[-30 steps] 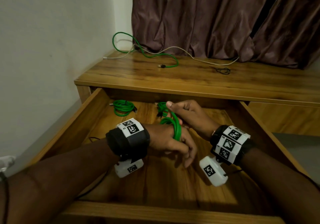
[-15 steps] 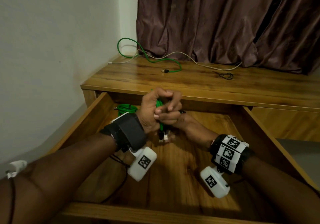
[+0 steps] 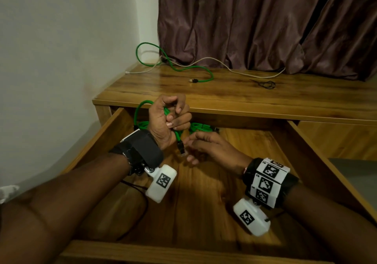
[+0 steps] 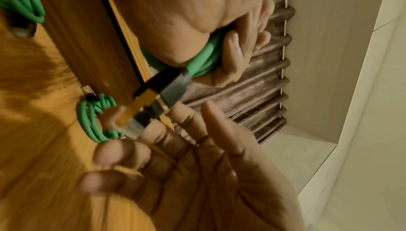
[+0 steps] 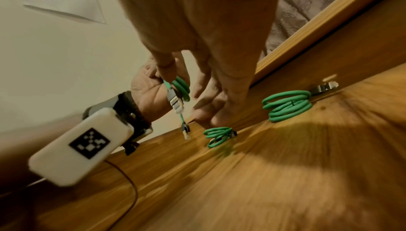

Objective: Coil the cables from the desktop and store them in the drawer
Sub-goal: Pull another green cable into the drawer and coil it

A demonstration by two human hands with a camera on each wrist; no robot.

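My left hand [image 3: 168,121] is raised over the open drawer [image 3: 204,206] and grips a coiled green cable [image 3: 140,110]. The cable's connector [image 3: 181,148] hangs below the fist. In the left wrist view the fingers [image 4: 232,50] curl round the green strands [image 4: 204,61]. My right hand [image 3: 195,147] hovers just right of the connector, fingers loose, holding nothing; its palm [image 4: 208,174] faces the plug [image 4: 153,102]. Two coiled green cables [image 5: 287,106] [image 5: 219,135] lie at the back of the drawer.
On the desktop [image 3: 224,98] lie a loose green cable [image 3: 183,69], a white cable [image 3: 226,67] and a small black cable [image 3: 265,84]. A curtain [image 3: 265,23] hangs behind, and a wall [image 3: 61,59] stands at the left. Drawer side walls [image 3: 106,135] flank my arms.
Both hands were clasped on the green coil low in the drawer. The left hand has lifted with it; the right hand has let go and dropped to the right.
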